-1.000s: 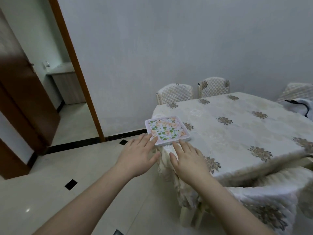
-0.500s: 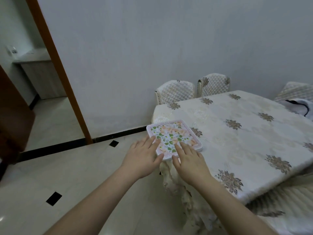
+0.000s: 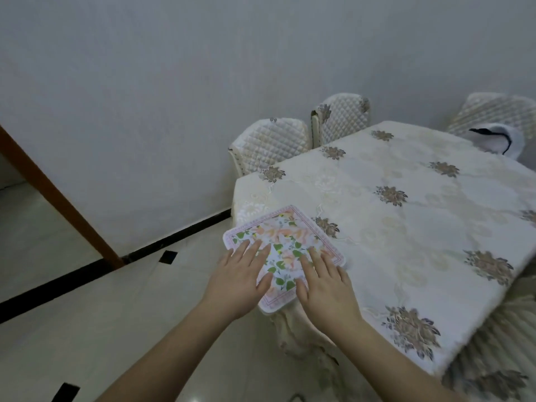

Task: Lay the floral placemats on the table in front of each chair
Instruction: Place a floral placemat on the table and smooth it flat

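A stack of floral placemats (image 3: 285, 242), pink-bordered with green leaves and peach flowers, lies on the near left corner of the table (image 3: 406, 227), its near corner jutting past the edge. My left hand (image 3: 240, 277) rests flat on the stack's left part with fingers straight. My right hand (image 3: 324, 285) rests flat on its right part, fingers straight too. The table wears a cream cloth with brown flower motifs.
Two quilted chairs (image 3: 272, 146) (image 3: 340, 117) stand at the table's far side against the grey wall, a third chair (image 3: 499, 111) at the far right. A white bag with a black strap (image 3: 496, 139) lies on the far corner. A brown door frame (image 3: 58, 198) stands left.
Both hands have slid forward from the stack's near edge onto its top. The view has come closer and turned right, so the doorway has left the frame.
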Available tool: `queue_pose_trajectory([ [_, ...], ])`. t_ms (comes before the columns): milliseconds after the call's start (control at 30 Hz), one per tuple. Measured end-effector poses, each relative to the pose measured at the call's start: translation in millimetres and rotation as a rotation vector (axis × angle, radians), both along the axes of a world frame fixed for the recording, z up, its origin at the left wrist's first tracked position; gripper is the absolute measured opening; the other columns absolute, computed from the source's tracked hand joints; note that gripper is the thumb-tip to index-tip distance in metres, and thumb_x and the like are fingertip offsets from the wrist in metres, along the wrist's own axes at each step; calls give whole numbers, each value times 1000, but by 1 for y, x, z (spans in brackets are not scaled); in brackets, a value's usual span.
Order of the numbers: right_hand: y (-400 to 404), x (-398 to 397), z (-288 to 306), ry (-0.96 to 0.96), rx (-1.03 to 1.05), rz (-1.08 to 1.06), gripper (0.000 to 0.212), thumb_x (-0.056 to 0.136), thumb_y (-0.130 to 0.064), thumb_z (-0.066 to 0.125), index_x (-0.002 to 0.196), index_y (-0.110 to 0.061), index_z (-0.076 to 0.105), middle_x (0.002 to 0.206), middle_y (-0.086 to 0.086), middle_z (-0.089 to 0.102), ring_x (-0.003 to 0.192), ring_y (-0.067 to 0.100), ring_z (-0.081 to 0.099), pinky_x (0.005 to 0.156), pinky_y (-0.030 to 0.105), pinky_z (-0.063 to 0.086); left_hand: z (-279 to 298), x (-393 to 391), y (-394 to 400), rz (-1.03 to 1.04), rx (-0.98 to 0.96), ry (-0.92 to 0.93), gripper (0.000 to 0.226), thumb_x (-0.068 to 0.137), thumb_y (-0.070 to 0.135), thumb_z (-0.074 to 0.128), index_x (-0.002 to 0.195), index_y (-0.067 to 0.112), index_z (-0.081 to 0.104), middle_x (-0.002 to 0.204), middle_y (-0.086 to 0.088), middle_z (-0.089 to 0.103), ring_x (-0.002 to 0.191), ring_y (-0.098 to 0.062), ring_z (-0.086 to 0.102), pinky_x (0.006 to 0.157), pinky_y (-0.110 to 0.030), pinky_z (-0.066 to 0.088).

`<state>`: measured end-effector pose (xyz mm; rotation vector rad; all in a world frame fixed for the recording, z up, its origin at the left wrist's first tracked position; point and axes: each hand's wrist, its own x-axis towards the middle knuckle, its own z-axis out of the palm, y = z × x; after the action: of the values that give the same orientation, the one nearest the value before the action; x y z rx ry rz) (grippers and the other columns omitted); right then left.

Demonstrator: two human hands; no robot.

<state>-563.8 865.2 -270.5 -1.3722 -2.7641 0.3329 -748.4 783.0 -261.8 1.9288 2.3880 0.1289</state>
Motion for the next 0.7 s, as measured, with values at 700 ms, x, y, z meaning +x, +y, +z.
queue_pose_trajectory([
  [700, 69, -96, -96, -10, -88, -423, 59, 99, -37, 46, 154, -20, 33, 163, 6, 24, 149, 31, 25, 119, 50, 21, -105, -102, 153, -517, -164, 19, 67, 98, 51, 13, 156, 21, 25, 163, -2, 22, 150, -24, 18, 120, -47, 22],
])
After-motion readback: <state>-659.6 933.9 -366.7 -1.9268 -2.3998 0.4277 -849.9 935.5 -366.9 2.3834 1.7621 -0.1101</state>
